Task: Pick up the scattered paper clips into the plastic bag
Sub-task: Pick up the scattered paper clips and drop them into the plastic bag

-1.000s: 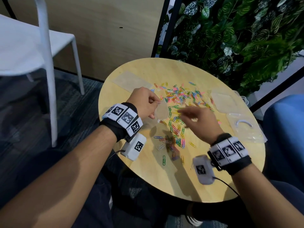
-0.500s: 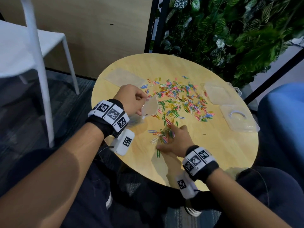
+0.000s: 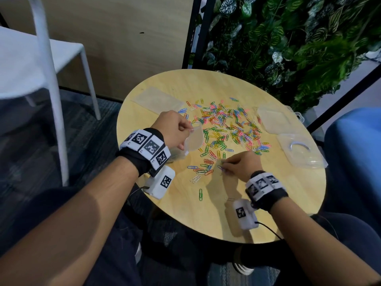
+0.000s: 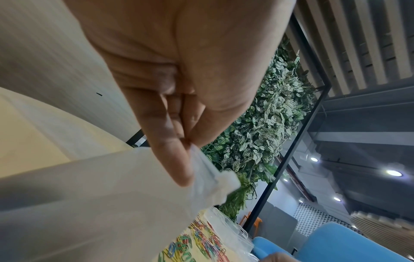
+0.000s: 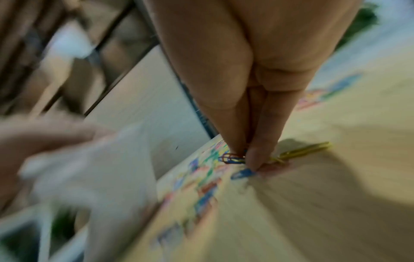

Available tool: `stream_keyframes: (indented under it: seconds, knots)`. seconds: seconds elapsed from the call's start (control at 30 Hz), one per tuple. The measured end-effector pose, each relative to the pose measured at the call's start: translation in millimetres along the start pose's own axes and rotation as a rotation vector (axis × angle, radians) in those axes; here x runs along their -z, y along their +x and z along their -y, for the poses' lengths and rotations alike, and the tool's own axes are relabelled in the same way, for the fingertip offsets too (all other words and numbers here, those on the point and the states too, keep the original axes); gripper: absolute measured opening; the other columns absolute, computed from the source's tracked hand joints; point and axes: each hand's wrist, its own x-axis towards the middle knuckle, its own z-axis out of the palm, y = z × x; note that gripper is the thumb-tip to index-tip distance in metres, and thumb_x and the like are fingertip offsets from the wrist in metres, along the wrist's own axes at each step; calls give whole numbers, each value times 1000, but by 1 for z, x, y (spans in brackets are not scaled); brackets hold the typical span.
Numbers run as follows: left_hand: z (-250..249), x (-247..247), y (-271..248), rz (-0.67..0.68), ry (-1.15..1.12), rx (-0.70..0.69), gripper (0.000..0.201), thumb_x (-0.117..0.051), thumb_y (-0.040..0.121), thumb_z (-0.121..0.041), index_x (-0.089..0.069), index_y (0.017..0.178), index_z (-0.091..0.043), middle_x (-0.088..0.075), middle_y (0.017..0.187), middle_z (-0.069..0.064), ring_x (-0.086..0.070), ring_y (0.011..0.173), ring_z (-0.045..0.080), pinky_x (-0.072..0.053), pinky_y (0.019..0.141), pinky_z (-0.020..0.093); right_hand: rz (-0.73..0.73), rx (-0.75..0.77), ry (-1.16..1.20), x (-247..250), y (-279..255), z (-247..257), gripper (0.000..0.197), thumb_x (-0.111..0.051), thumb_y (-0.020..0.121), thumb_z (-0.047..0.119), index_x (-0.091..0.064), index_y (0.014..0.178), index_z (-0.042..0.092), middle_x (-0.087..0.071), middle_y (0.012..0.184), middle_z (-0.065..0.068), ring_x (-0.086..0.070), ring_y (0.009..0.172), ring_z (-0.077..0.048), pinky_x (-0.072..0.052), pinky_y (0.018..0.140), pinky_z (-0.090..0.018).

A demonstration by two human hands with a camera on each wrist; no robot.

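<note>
Coloured paper clips (image 3: 226,124) lie scattered over the middle of the round wooden table (image 3: 288,203). My left hand (image 3: 175,131) pinches the rim of a small clear plastic bag (image 3: 193,140) and holds it above the table's left part; the left wrist view shows thumb and finger pinching the plastic bag (image 4: 112,195) at its edge. My right hand (image 3: 223,167) is down on the table in front of the pile. In the blurred right wrist view my right hand (image 5: 244,159) pinches a few paper clips (image 5: 233,158) against the wood.
A flat clear bag (image 3: 156,98) lies at the table's far left. Two open clear plastic boxes (image 3: 274,118) (image 3: 301,149) sit at the right edge. A white chair (image 3: 41,58) stands to the left, a plant wall (image 3: 288,38) behind, a blue seat (image 3: 354,151) to the right.
My right hand came down from beside the bag to the near clips and now pinches a few. The left hand keeps holding the bag in about the same place.
</note>
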Motion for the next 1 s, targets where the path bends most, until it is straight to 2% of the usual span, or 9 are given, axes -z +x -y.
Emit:
stream_keyframes:
  seconds: [0.13, 0.27, 0.4, 0.57, 0.7, 0.8, 0.87, 0.93, 1.0]
  knots:
    - [-3, -3, 0, 15, 8, -3, 14, -61, 92, -9, -75, 95, -10, -73, 81, 11, -72, 56, 27, -55, 52, 17, 201, -281, 1051, 18, 0, 0, 14, -67, 86, 2, -69, 98, -6, -72, 98, -15, -67, 72, -17, -59, 65, -21]
    - [-7, -7, 0, 22, 1, -5, 15, -59, 93, -9, -74, 97, -11, -74, 83, 16, -73, 57, 26, -52, 50, 13, 311, -254, 1432, 33, -6, 32, 13, -56, 92, 1, -67, 100, 0, -72, 91, -9, -70, 84, -12, -58, 69, -15]
    - [-11, -12, -2, 14, -19, -33, 16, -58, 94, -10, -73, 98, -9, -74, 79, 17, -72, 55, 23, -55, 51, 17, 388, -132, 1341, 23, -13, 69, 13, -55, 91, -5, -66, 99, -7, -73, 87, -11, -71, 74, -11, -58, 69, -16]
    - [-12, -17, -3, 17, -43, -47, 15, -60, 93, -11, -74, 97, -9, -73, 72, 13, -71, 51, 17, -60, 56, 26, 321, -77, 1077, 1, -13, 86, 27, -52, 88, -14, -59, 114, -16, -62, 109, -37, -59, 85, -28, -55, 87, -34]
    - [-12, -16, -3, 31, -63, -46, 15, -60, 94, -8, -73, 100, -8, -71, 68, 11, -69, 48, 13, -58, 52, 20, 126, 67, 724, -2, -10, 86, 21, -64, 83, -7, -71, 102, -6, -70, 87, -22, -65, 62, -20, -59, 65, -26]
    - [-14, -16, -2, 33, -77, -46, 14, -60, 94, -7, -73, 100, -7, -70, 66, 13, -66, 45, 12, -59, 54, 22, 35, 166, 405, -3, -5, 83, 22, -67, 78, -2, -78, 95, 7, -73, 84, -8, -67, 66, -14, -59, 70, -31]
    - [-16, -16, -2, 29, -64, -57, 13, -61, 93, -8, -73, 99, -8, -71, 68, 13, -67, 46, 11, -57, 52, 18, 51, 191, 350, -3, -3, 82, 28, -66, 75, -2, -78, 97, 11, -75, 93, -6, -70, 72, -16, -60, 72, -32]
    - [-16, -15, -2, 20, -67, -60, 14, -60, 94, -8, -73, 98, -7, -73, 72, 14, -67, 46, 10, -54, 50, 16, 0, 262, 303, 1, -7, 85, 23, -67, 76, 2, -78, 93, 11, -75, 87, -3, -68, 66, -10, -56, 66, -23]
    - [-15, -11, -1, -8, -67, -48, 15, -60, 93, -8, -74, 99, -7, -74, 75, 14, -69, 49, 15, -58, 53, 21, -42, 339, 384, 9, -17, 87, 14, -69, 80, 5, -78, 90, 10, -74, 80, -2, -70, 63, -9, -56, 63, -22]
